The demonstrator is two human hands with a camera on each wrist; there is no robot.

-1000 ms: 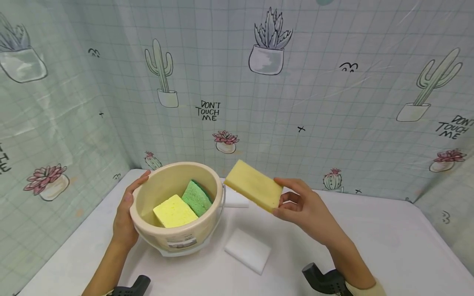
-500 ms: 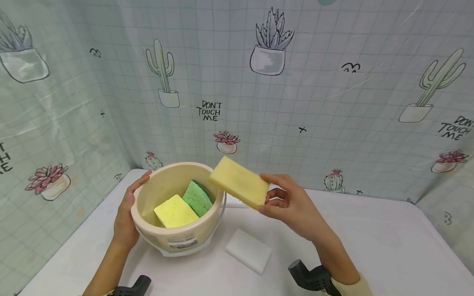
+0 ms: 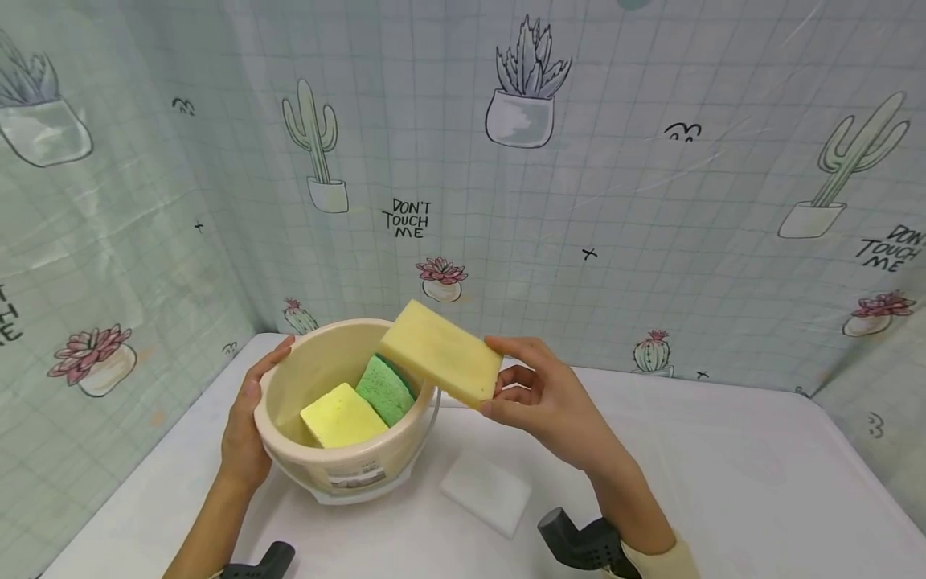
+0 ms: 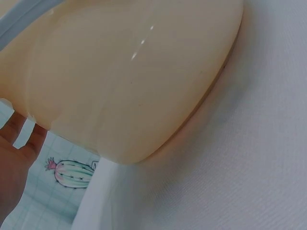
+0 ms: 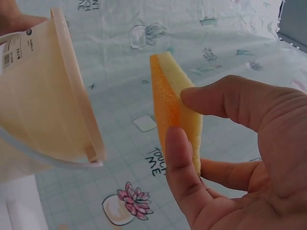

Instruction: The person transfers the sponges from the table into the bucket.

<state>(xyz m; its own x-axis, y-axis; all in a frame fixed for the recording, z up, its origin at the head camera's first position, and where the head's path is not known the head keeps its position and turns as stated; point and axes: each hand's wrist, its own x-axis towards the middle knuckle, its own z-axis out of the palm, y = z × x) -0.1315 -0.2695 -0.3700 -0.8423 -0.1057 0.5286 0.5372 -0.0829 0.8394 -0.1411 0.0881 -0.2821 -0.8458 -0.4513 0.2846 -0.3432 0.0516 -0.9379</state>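
My right hand pinches one end of a flat yellow sponge between thumb and fingers. In the right wrist view the sponge shows one pale yellow side and one orange side. Its far corner overlaps the right rim of a cream bucket. Inside the bucket lie a bright yellow sponge and a green sponge. My left hand rests against the bucket's left outer wall, fingers extended along it. In the left wrist view the fingertips of this hand touch the bucket.
A white rectangular pad lies on the white table, right of the bucket. Another white piece lies partly hidden behind the bucket and held sponge. The bucket's handle hangs down its side. A curtain with printed cacti rises behind.
My right hand has moved left with the yellow sponge, from beside the bucket to over its right rim. My left hand and the bucket have stayed in place.
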